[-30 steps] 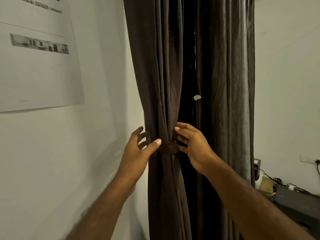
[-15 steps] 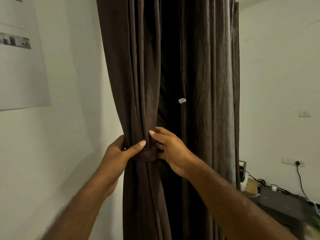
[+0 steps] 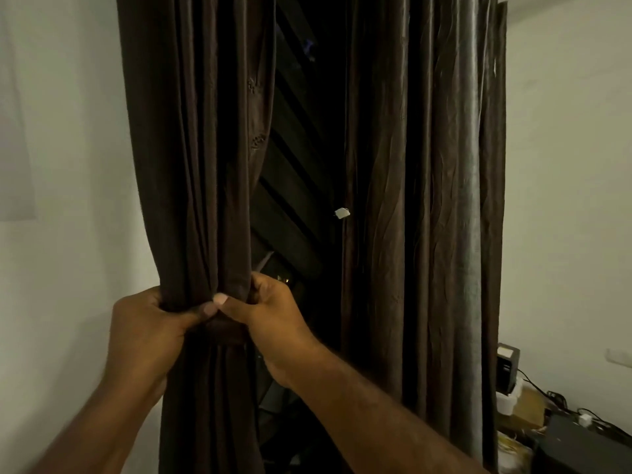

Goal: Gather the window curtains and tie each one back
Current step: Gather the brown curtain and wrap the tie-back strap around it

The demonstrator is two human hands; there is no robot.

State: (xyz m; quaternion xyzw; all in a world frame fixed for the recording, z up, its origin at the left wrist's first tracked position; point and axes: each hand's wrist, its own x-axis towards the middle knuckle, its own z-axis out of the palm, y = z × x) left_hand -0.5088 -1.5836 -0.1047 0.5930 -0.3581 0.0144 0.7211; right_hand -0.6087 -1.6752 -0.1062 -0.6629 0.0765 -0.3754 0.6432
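Head cam view, standing right up at the window here. The left curtain [image 3: 191, 165] is bunched into a tight bundle next to the white wall [image 3: 68, 251], and both hands are wrapped around it at the pinch point. The left hand [image 3: 150, 323] comes in from the wall side with its fingers curled behind the fabric. The right hand [image 3: 270, 313] clamps on from the window side, and the two thumbs meet at the front. Just under the thumbs there's a dark tieback band [image 3: 224, 331] cinched round the bundle, touching both hands. Can't tell how it's fastened at the back.

The right curtain [image 3: 427, 200] hangs loose and straight, well apart from the hands, with a little white tag [image 3: 342, 213] sticking off its inner edge. Between the two you can see dark slanted window louvers [image 3: 297, 148]. Down in the right corner there's a black box [image 3: 581, 446] with some cables [image 3: 561, 398] trailing over it.
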